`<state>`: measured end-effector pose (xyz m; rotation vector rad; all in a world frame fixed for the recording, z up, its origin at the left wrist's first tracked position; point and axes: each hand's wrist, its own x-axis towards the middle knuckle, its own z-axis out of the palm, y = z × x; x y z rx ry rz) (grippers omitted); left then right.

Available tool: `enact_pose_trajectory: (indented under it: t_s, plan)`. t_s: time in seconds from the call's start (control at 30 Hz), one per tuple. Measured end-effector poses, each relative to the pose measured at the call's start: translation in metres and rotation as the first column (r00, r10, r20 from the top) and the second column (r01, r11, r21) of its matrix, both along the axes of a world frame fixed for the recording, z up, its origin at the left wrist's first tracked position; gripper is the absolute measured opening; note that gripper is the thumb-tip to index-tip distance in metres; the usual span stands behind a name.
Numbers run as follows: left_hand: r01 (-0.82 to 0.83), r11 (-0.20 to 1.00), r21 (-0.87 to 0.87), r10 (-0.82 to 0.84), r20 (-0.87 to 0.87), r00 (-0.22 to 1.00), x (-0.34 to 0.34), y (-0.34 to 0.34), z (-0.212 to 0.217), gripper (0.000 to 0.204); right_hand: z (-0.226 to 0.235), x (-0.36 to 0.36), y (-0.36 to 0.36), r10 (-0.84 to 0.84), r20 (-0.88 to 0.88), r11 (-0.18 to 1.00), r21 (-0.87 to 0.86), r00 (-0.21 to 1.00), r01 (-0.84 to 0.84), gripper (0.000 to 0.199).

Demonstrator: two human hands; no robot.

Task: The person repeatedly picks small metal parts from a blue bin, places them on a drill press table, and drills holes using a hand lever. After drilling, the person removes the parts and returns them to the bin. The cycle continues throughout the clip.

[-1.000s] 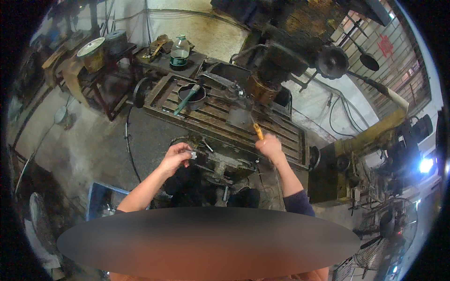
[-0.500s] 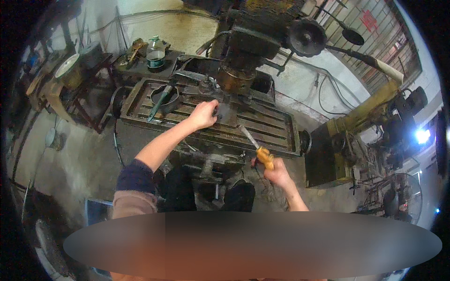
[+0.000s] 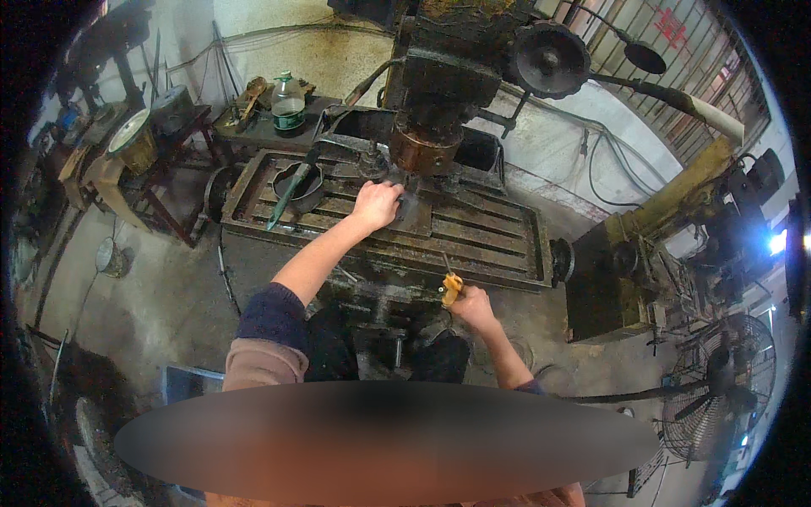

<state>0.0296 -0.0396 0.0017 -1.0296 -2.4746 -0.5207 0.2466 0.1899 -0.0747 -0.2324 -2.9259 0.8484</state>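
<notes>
My left hand (image 3: 378,204) reaches onto the slotted metal table (image 3: 490,239) of a milling machine, under the spindle head (image 3: 427,144). Its fingers are curled down beside a dark clamp (image 3: 372,160); whatever they grip is hidden. My right hand (image 3: 475,309) is closed round a yellow air blow gun (image 3: 453,289), held before the table's front edge with its thin nozzle pointing toward the table. On the left of the table stands a dark round pan (image 3: 306,196), with a green-handled brush (image 3: 291,198) lying across it.
A clear plastic bottle (image 3: 288,103) stands on a low bench behind the table. Handwheels (image 3: 562,260) stick out at the table's ends. To the right are a yellow-green machine (image 3: 604,275) and a caged fan (image 3: 718,389). A large black knob (image 3: 549,59) juts from the head.
My right hand has moved left with the blow gun, whose nozzle now points more straight ahead. My left hand stays at about the same place on the table. The view has shifted slightly.
</notes>
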Motion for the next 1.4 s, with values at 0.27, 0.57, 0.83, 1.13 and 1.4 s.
enact_pose_trajectory:
  t_s: [0.27, 0.57, 0.83, 1.13, 1.4]
  plan:
    - [-0.034, 0.999, 0.032, 0.029, 0.145, 0.989, -0.021, 0.034, -0.005, 0.019, 0.031, 0.055, 0.031, -0.070, 0.028, 0.976, -0.205, 0.997, 0.075, 0.037]
    - [-0.293, 0.953, 0.074, 0.262, 0.277, 0.924, -0.021, 0.041, -0.001, 0.030, 0.197, 0.052, 0.096, -0.158, -0.334, 0.985, -0.116, 0.929, 0.126, 0.043]
    - [-0.304, 0.946, 0.114, 0.256, 0.314, 0.914, -0.031, 0.037, -0.003, 0.030, 0.474, 0.012, 0.060, 0.001, -0.927, 0.717, -0.261, 0.375, -0.646, 0.049]
    - [-0.298, 0.941, 0.162, 0.248, 0.274, 0.929, -0.034, 0.040, -0.012, 0.026, 0.301, 0.031, 0.068, 0.002, -0.994, 0.870, -0.054, 0.113, -0.489, 0.037]
    - [-0.255, 0.951, 0.174, 0.191, 0.316, 0.929, -0.034, 0.021, -0.005, 0.032, 0.302, 0.024, 0.051, -0.023, -0.995, 0.830, -0.073, 0.097, -0.553, 0.032]
